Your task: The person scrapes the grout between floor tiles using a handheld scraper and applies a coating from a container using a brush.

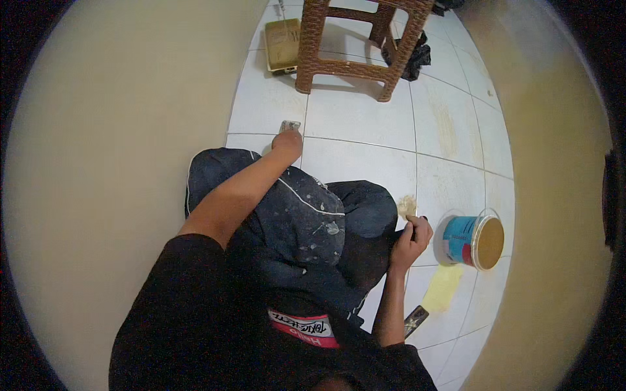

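My left hand (287,143) is closed on a small flat grey, mottled piece (290,125), its exact kind unclear, low over the white tiles beyond my left knee. On the other side, beside my right knee, my right hand (411,242) has its fingers curled. A small dark bit shows at its fingertips, too little to name. Just beyond that hand a tan smear (406,206) marks the tile. To its right is a blue and white paint bucket (462,240) with tan colour at its round end.
A brown woven-pattern plastic stool (349,68) stands ahead. Left of it lies a paint tray (282,45) with tan paint; a black plastic bag (416,57) sits behind its right leg. Near my right forearm are a yellow sheet (442,287) and a dark phone-like object (416,321). Walls flank both sides.
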{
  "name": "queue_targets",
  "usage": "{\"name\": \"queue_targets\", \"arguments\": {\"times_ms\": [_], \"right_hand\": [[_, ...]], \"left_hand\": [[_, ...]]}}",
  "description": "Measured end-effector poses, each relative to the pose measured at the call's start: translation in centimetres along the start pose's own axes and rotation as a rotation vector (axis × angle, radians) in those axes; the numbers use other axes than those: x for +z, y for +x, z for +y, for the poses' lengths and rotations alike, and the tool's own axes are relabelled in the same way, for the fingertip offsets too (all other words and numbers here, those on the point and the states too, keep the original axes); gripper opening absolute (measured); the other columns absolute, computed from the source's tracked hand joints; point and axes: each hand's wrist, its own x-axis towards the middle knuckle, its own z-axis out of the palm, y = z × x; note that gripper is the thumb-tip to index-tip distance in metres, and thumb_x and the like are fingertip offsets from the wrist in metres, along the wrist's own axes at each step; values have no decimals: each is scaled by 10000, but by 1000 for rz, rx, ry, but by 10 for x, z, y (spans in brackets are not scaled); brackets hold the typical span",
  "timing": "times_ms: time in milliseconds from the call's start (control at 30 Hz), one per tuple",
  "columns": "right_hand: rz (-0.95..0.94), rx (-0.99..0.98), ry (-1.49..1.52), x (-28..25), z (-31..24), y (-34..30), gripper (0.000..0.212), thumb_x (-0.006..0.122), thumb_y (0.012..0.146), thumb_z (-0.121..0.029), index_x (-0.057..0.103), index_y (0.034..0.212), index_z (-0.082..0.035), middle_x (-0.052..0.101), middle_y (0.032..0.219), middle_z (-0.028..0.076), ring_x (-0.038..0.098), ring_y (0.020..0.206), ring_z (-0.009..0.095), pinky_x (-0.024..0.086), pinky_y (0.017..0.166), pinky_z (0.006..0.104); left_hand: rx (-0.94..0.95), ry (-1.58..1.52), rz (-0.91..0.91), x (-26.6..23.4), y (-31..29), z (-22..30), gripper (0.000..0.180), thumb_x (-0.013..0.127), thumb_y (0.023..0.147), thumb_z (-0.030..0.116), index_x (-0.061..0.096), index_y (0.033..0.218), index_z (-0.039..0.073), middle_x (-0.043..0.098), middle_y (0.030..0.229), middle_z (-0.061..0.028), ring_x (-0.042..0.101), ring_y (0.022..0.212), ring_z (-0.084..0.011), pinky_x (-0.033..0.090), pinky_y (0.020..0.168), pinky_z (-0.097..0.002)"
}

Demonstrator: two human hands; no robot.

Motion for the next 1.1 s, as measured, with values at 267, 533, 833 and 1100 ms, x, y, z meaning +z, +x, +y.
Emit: {"name": "queue_targets", "arguments": {"times_ms": [267, 533, 833, 1100], "right_hand": [[-70, 13, -20, 4, -11, -4, 139, 536, 846, -71, 663, 892, -38, 654, 913, 107, 527, 1008, 322, 380, 996, 473], [-95, 46, -21, 0, -11, -5, 140, 524, 882, -74, 646, 902, -8, 619, 946, 125, 513, 1054, 311, 360, 993, 441], [-100, 56, -30, 3, -9, -5, 155, 525, 848, -62, 664, 902, -22, 647, 925, 120, 510, 1062, 338, 374, 974, 465], [-96, 105, -51, -1, -10, -7, 158, 524, 847, -73, 665, 894, -21, 642, 946, 129, 500, 1088, 346, 368, 976, 471]], "left_hand": [[-100, -5, -115, 3, 25, -2, 396, 481, 905, 92, 545, 1274, -36, 392, 1459, -219, 620, 1118, -306, 591, 687, -470], [-60, 18, -167, -3, 38, -2, 325, 475, 920, 104, 624, 1186, -10, 515, 1365, -175, 595, 1152, -323, 584, 694, -510], [4, 78, -146, -6, 47, -20, 307, 493, 900, 114, 656, 1126, -17, 633, 1209, -175, 650, 1055, -323, 584, 711, -487], [44, -34, -121, -14, 31, -19, 277, 475, 876, 133, 629, 1025, -42, 652, 1058, -268, 677, 954, -349, 559, 819, -428]]}}
